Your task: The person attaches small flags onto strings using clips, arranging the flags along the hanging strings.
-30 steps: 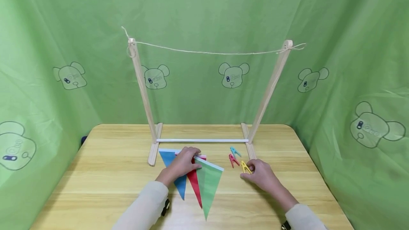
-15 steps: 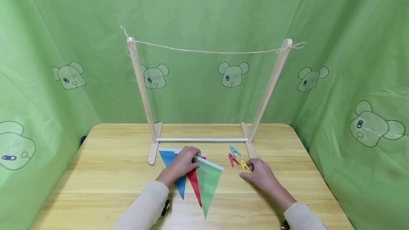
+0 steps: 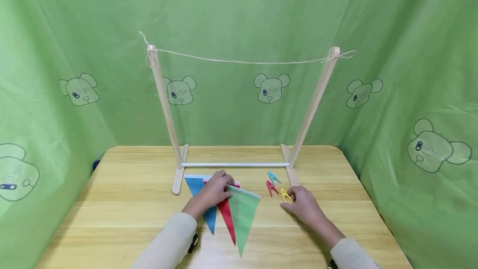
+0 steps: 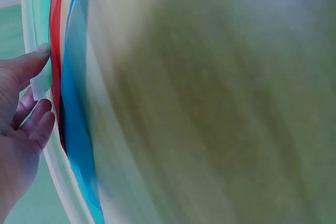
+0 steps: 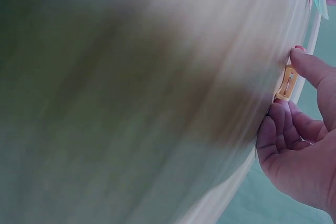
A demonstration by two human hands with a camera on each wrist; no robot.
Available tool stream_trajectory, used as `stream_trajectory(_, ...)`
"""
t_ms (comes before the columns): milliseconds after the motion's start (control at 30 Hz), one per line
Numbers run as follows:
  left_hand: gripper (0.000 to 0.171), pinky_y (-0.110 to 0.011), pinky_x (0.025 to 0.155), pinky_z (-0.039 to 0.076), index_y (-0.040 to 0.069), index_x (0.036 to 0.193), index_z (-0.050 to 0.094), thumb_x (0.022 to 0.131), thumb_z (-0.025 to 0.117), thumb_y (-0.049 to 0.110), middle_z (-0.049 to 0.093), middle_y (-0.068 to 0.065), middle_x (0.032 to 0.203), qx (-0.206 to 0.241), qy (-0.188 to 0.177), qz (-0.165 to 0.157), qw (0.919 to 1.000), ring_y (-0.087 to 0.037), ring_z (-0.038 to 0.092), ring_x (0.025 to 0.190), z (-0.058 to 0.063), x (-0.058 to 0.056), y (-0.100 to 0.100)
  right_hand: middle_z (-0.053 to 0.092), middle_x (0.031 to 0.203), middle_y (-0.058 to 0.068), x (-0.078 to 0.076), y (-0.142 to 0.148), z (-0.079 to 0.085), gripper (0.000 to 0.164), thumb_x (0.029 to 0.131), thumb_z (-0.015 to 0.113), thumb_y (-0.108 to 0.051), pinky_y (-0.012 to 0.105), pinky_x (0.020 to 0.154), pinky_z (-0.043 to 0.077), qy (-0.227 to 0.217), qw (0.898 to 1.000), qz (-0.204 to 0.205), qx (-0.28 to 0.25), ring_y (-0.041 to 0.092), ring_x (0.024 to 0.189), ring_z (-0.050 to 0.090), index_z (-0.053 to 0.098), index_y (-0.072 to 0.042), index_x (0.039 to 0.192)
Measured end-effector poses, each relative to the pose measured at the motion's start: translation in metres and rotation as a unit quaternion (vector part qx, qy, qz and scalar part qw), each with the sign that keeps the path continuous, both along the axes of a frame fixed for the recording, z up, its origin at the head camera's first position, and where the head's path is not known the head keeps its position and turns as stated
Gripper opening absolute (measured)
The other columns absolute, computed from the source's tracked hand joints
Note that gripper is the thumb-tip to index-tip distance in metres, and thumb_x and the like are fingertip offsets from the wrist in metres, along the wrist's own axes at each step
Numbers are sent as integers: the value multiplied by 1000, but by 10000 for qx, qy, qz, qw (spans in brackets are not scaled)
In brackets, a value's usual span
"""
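Note:
My left hand [image 3: 214, 191] pinches the white-edged top of a green pennant [image 3: 244, 215] between thumb and fingers. Beneath it fan out a red pennant [image 3: 226, 215] and a blue pennant [image 3: 195, 184], partly covered by the hand. In the left wrist view, the thumb lies on the white band of the green pennant [image 4: 43, 69]. At the right, my right hand [image 3: 307, 206] holds a yellow clothespin [image 3: 285, 195] at the table, thumb on one side and fingertips on the other. The right wrist view shows the yellow clothespin [image 5: 287, 83] between them.
A red clothespin [image 3: 271, 187] and a light blue clothespin [image 3: 274, 177] lie just beyond the yellow one. Behind them stands a wooden frame with two posts [image 3: 315, 99], a white crossbar [image 3: 235, 164] and a sagging string [image 3: 239, 61] across the top. Green curtains surround the wooden table [image 3: 127, 202].

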State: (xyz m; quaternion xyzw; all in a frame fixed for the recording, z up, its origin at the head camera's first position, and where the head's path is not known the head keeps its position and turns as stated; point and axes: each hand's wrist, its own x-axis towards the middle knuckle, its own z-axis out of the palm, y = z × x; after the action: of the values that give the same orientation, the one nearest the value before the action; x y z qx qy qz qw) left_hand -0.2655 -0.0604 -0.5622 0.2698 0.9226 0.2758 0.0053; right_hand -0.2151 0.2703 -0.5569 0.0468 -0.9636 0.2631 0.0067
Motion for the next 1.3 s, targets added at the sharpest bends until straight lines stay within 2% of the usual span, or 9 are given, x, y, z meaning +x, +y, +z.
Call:
stream_trajectory(267, 24, -26, 83, 55, 8, 108, 73, 89, 83, 19, 56, -1, 100, 77, -107, -57, 9999, -15, 54, 96, 2, 0, 1, 56, 85, 4, 3, -1, 2, 41, 77, 92, -23, 26, 62, 42, -28, 10000, -46, 51, 16, 74, 49, 69, 0, 102)
stream_trajectory(467, 24, -24, 80, 54, 8, 105, 73, 88, 84, 19, 55, -1, 99, 42, -23, -115, 9999, -14, 53, 92, 0, -3, 1, 55, 84, 4, 4, -2, 4, 39, 77, 92, -21, 27, 61, 42, 31, 10000, -55, 39, 15, 74, 49, 69, 0, 100)
stream_trajectory(600, 22, -24, 77, 54, 7, 105, 74, 88, 84, 18, 55, -1, 97, 111, -161, -80, 9998, -14, 53, 90, 1, -2, 1, 55, 83, 4, 4, -2, 3, 37, 77, 91, -20, 26, 61, 42, 32, 10000, -49, -8, 15, 74, 49, 69, -1, 99)
stream_trajectory(833, 22, -23, 78, 55, 8, 107, 74, 90, 82, 18, 63, 0, 97, 140, -401, -80, 9991, -13, 57, 90, -2, -2, 1, 55, 82, 3, 4, -1, 1, 36, 77, 91, -20, 25, 61, 42, 45, 10000, -45, -16, 15, 73, 49, 69, -1, 98)
stream_trajectory(1300, 21, -23, 76, 56, 7, 105, 75, 89, 83, 18, 63, 1, 95, 249, -356, -8, 9991, -12, 57, 88, -2, 0, 1, 56, 82, 3, 4, 2, 7, 31, 79, 89, -18, 23, 59, 42, -47, 9999, -141, -78, 15, 72, 50, 68, -3, 95)
